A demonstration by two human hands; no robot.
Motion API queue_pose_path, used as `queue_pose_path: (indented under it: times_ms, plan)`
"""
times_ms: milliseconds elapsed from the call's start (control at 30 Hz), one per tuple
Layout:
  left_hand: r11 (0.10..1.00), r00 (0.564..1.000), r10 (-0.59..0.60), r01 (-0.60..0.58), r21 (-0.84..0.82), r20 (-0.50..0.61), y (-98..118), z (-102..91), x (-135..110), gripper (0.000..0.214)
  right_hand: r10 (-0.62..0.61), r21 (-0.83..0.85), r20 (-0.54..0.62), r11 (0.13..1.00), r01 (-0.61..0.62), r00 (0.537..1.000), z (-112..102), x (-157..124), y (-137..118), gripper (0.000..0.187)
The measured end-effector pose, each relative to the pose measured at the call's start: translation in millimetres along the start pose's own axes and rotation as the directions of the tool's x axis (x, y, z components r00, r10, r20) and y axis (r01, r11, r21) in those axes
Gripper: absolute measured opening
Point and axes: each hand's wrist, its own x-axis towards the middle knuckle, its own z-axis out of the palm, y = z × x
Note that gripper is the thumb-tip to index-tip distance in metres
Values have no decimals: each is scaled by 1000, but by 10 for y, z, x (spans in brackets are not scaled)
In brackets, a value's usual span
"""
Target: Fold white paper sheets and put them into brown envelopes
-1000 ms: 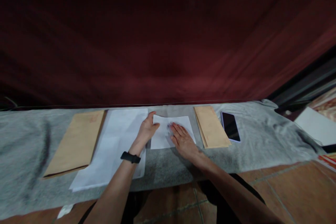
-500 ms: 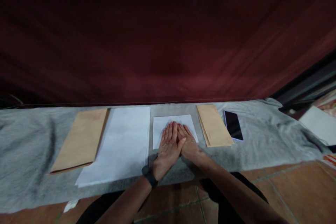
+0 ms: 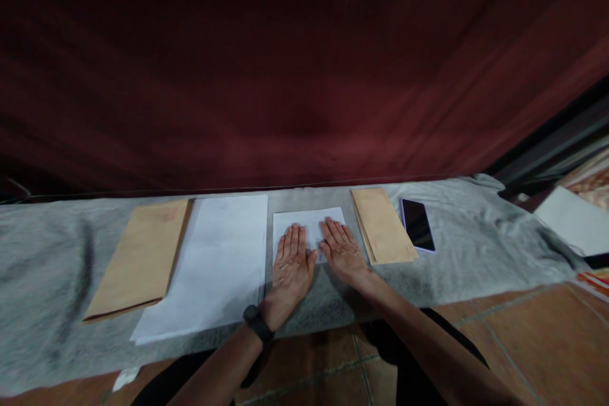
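Observation:
A small white sheet of paper (image 3: pixel 308 222), possibly folded, lies flat under both palms, its lower part covered by them. On its left side my left hand (image 3: pixel 291 266) rests flat, fingers stretched out and thumb apart; a dark watch is on that wrist. My right hand (image 3: pixel 343 254) presses flat on the right side, fingers extended. A gap of bare paper shows between the two hands. Left of them lie large white sheets (image 3: pixel 223 254), overlapped at their left edge by a big brown envelope (image 3: pixel 137 254). To the right sit small brown envelopes (image 3: pixel 384 225), stacked slightly askew.
A smartphone (image 3: pixel 417 224) lies right of the small envelopes. Everything rests on a grey cloth (image 3: pixel 485 241) in front of a dark red curtain (image 3: pixel 304 76). Tiled floor (image 3: pixel 537 336) runs along the near edge. At far right is a white sheet-like object (image 3: pixel 573 222).
My hands have parted: they lay together over the paper's middle, and now the left is further left and the right further right. The view has shifted slightly.

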Motion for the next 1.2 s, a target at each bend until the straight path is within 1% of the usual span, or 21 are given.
queue_pose_path:
  times_ms: [133,233,367,433,500,567,667,733,800,867,967,1100,1200]
  plan:
    - [1000,999,-30,30,4,-33,-27,-6,-20,59,52,-14,-27,999,-52,998,11,-57,39,55]
    - [999,998,-47,47,3,-35,-73,-17,-34,58,85,-28,-42,996,-86,995,5,-99,49,57]
    - [997,997,-78,78,12,-23,-140,-63,-23,59,168,-33,-35,985,-169,985,-50,-122,52,57]
    - [997,997,-74,75,8,-36,-124,-88,14,60,195,-2,-36,981,-195,980,-99,-101,39,57]
    - [999,998,-37,37,-3,-46,-60,-96,74,61,166,61,-31,985,-163,986,-150,-54,3,58]
    - [1000,999,23,-23,-14,-29,25,-75,150,60,94,143,-10,986,-92,996,-187,15,-57,59]
    - [995,994,96,-95,-13,59,100,-3,277,60,6,255,38,967,-16,999,-191,143,-160,60]
    - [994,986,105,-106,2,127,84,44,361,61,-11,297,66,955,-9,998,-164,231,-208,62]
    - [995,981,97,-102,20,165,35,72,433,61,-9,309,80,951,-16,997,-130,313,-225,61]
    - [995,982,89,-96,34,167,-14,79,487,62,0,297,79,955,-23,997,-99,379,-221,60]
    - [995,987,81,-88,45,140,-43,74,526,62,7,243,62,970,-22,998,-59,440,-200,58]
    - [999,997,23,-26,44,73,-59,76,533,60,14,152,25,988,-18,1000,14,453,-146,56]
    - [999,999,-24,22,40,43,-114,69,530,59,49,86,-15,995,-47,999,72,428,-65,58]
